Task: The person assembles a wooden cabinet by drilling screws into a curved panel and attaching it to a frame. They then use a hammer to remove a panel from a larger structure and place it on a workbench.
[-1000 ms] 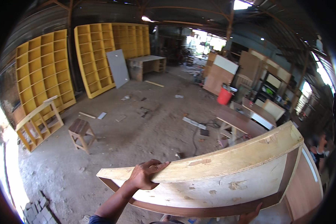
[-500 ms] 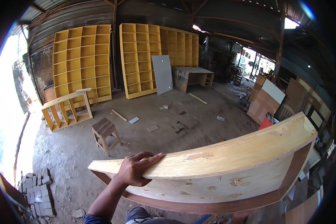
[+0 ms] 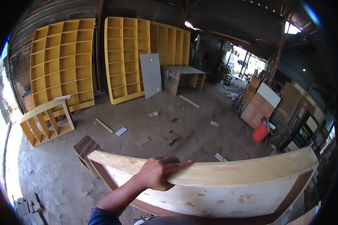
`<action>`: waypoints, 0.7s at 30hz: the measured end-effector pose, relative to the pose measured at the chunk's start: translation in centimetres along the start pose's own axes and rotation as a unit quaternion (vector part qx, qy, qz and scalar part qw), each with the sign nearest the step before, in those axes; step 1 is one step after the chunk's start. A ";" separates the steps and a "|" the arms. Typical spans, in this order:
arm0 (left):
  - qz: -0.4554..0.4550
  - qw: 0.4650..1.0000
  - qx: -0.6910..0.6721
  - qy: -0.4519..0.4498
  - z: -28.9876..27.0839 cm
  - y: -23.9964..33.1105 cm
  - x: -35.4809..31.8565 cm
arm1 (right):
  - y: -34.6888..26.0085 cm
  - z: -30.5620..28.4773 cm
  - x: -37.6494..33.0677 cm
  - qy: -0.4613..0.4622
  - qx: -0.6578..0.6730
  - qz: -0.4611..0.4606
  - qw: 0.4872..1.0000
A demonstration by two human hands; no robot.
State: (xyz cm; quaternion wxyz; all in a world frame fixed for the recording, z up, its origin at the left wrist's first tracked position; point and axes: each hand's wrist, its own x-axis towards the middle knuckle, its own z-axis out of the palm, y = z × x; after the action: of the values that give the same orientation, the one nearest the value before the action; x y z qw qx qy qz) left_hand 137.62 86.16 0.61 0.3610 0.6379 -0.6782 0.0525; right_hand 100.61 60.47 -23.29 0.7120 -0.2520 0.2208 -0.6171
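My left hand (image 3: pixel 157 174) is closed over the upper edge of a long, shallow wooden box (image 3: pixel 248 174). Its fingers lie along the pale top board, with the index finger stretched to the right. The box has a light, knotty plywood panel inside a rim with brown inner faces, and it spans the lower part of the view. Behind its left end stands a small wooden stool (image 3: pixel 87 147), partly covered by the box. My right hand does not show.
Tall yellow shelf units (image 3: pixel 64 62) stand at the back, with a grey panel (image 3: pixel 151 76) leaning on one and a worn desk (image 3: pixel 184 77) beside it. A small shelf frame (image 3: pixel 45 122) is at left. A hammer (image 3: pixel 172 138) and wood strips lie on the floor. A red bucket (image 3: pixel 260 132) stands right.
The box's left end has risen, so its top edge sits more level and now overlaps the stool. My left hand has moved right in view. The room has shifted left as the view turned.
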 end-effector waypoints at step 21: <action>0.121 0.992 0.017 0.034 -11.4 -41.3 20.6 | 46.9 37.0 28.7 -0.173 -0.023 0.246 0.953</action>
State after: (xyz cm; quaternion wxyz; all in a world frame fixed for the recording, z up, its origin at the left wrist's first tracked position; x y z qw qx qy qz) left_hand 181.28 67.71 4.40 0.3639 0.5552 -0.7367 0.1286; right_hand 163.80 40.43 -24.25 0.8634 -0.3084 0.1636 -0.3643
